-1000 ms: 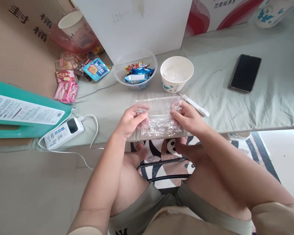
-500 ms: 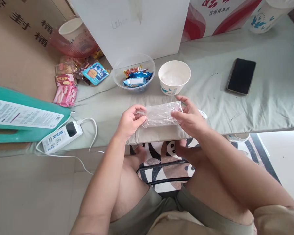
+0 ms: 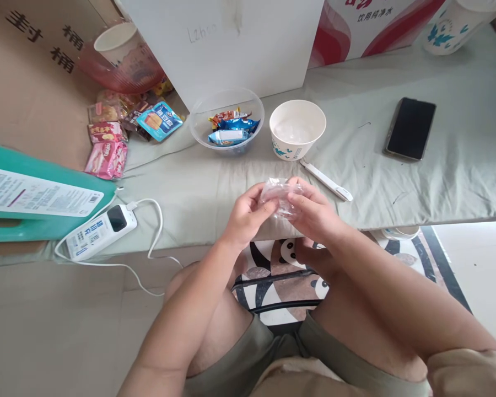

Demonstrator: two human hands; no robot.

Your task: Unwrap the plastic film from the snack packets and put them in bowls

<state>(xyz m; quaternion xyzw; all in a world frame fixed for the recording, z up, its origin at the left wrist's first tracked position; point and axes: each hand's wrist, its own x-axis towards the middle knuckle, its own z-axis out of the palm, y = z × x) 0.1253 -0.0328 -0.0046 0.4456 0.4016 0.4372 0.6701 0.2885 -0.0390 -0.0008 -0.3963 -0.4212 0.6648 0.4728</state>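
Observation:
A clear plastic wrapper (image 3: 280,193) is bunched between my two hands, just above the front edge of the cloth-covered surface. My left hand (image 3: 248,215) is closed on its left side, the thumb lying across it. On the other side my right hand (image 3: 314,209) grips it between thumb and fingers. Beyond the hands stands a white paper bowl (image 3: 295,129) with a leaf print; what looks like clear material lies inside. A slim white-handled tool (image 3: 328,181) rests beside the bowl, its kind unclear. Left of the bowl, a clear plastic bowl (image 3: 227,118) holds several wrapped snacks.
A phone (image 3: 411,129) lies at the right. On the left are a white power bank (image 3: 101,231) with a cable, a green container (image 3: 33,193) and several snack packets (image 3: 107,157). White (image 3: 231,49) and red-white boxes (image 3: 364,27) stand behind.
The wrapper, stretched out flat between my hands before, is now crumpled smaller. My left hand has moved right toward my right hand. The white-handled tool shows more fully.

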